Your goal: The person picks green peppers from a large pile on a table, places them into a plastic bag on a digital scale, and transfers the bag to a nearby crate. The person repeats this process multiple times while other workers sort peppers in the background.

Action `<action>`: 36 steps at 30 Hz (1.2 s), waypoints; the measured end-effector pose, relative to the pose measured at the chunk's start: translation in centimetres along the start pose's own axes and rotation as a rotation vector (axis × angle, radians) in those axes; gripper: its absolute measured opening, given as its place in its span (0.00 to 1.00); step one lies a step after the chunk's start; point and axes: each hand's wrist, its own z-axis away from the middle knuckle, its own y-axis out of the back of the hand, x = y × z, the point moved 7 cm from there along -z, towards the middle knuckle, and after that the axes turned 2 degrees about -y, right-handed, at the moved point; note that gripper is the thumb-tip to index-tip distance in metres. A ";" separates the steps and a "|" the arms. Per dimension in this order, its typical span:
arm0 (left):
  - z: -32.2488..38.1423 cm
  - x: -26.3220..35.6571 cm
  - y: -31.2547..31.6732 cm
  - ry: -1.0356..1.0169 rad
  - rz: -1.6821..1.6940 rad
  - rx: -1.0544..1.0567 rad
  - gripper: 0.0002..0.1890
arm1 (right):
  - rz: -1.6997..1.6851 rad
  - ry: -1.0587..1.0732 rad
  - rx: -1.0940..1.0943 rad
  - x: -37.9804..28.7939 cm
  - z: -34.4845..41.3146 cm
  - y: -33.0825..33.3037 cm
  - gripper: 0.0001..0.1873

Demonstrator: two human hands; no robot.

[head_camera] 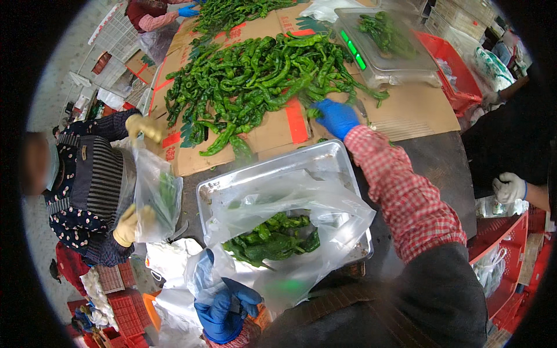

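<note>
My left hand [228, 304], in a blue glove, grips the edge of a clear plastic bag [343, 213]. The bag lies spread open over a metal tray [278, 167]. Inside it are several green peppers [278, 239]. My right hand [337, 117], also blue-gloved, reaches to the near right edge of a heap of long green peppers [270, 74]. A green pepper [314, 113] shows at its fingertips, mostly hidden by the glove. Flattened cardboard [270, 139] lies beneath the heap.
A digital scale [391, 71] with peppers on its pan stands at the back right, by a red crate [461, 93]. On the left a co-worker in beige gloves [126, 226] holds a bag of peppers [163, 195]. Another person's white-gloved hand [509, 188] is at right.
</note>
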 end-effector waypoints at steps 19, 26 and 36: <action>-0.7 -1.1 -4.0 -0.137 -0.281 -0.156 0.35 | -1.303 -0.126 -0.370 -13.6 13.2 13.2 0.21; 0.1 -1.9 -1.8 -0.180 -0.346 -0.004 0.17 | -1.243 -0.089 -0.394 -17.7 16.7 10.8 0.24; 0.1 -3.3 -0.8 0.021 -0.059 -0.037 0.11 | -1.305 -0.067 -0.411 -18.8 17.5 10.5 0.19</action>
